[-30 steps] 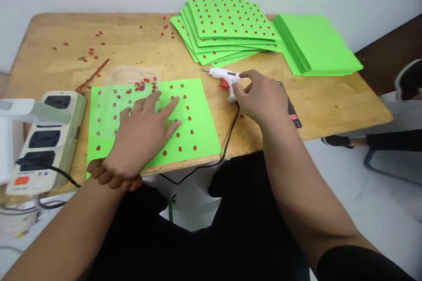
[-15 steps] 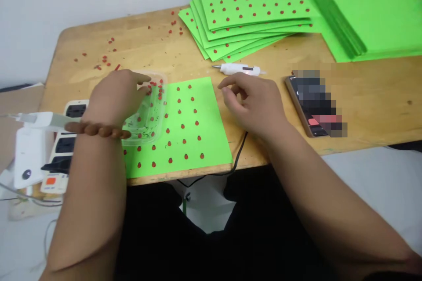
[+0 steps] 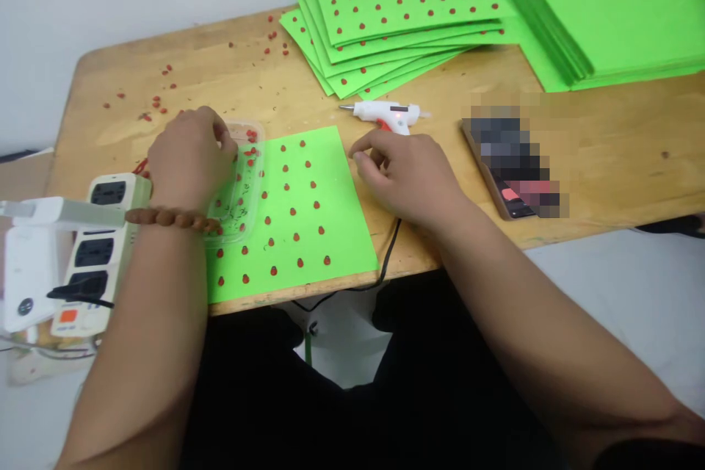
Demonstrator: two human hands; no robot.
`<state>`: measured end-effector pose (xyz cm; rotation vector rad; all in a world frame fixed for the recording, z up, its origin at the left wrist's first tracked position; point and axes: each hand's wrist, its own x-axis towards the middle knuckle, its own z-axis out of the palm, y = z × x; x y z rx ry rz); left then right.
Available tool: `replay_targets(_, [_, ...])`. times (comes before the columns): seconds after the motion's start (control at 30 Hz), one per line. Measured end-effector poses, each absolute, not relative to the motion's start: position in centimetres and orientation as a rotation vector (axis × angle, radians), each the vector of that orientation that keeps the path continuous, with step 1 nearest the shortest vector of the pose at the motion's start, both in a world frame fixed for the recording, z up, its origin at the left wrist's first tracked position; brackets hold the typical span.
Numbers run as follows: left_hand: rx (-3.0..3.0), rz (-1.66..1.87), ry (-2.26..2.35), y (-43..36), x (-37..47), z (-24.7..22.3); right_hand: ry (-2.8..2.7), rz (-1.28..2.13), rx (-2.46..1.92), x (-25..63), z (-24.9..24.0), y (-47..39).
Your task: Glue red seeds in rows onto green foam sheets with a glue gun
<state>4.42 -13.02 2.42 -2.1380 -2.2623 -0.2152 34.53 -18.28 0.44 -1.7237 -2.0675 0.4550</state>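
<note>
Now clear plastic tub (image 3: 258, 175) of small red pieces (image 3: 252, 136) is overlapping left part of green, red-dotted paper sheet (image 3: 346, 236). Left hand (image 3: 184, 154), just shifted from mid-sheet, is bending over tub, apparently turning work to pieces; fingertips hidden, can't tell grip. Right hand (image 3: 410, 180) is curling, pinch unclear, near white glue gun (image 3: 385, 113).

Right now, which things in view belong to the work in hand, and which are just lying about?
Apparently in use:
green sheet with red pieces
clear container at the left hand
glue gun near the right hand
stack of dotted sheets
plain green stack
power strip, perhaps; what it feeds is unclear

Likely just lying about:
phone
white adapter
</note>
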Motion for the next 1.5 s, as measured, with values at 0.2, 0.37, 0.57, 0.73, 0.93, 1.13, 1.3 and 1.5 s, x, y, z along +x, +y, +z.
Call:
replay_targets(0.2, [-2.204,-0.462,-2.1,-14.3,4.0,3.3,-2.281,0.303,-1.614,34.3,-0.3,-18.0])
replay_targets(0.37, [-2.345,-0.473,-2.045,-15.4,3.8,3.7,-2.37,0.272,-1.529,34.3,-0.5,-17.9])
replay_targets(0.57, [-2.272,-0.629,-2.065,-17.3,4.2,5.8,-2.446,0.302,-1.516,34.0,-0.2,-18.1])
replay_targets(0.73, [-2.359,-0.75,-1.908,-16.8,6.7,6.3,-2.457,0.378,-1.606,33.6,0.5,-18.3])
replay_targets(0.93, [-2.565,-0.538,-2.073,-14.0,10.9,5.3,-2.495,0.324,-1.656,33.3,1.2,-18.6])
replay_targets(1.13, [-2.74,-0.378,-2.182,-11.7,12.2,4.7,-2.524,0.356,-1.646,33.1,1.3,-18.5])
replay_targets(1.3, [-2.773,-0.396,-2.224,-10.7,12.3,2.9,-2.507,0.383,-1.63,33.3,1.1,-18.2])
replay_targets(1.5, [-2.732,-0.465,-2.21,-10.7,12.4,1.7,-2.496,0.38,-1.597,33.5,1.0,-18.2])
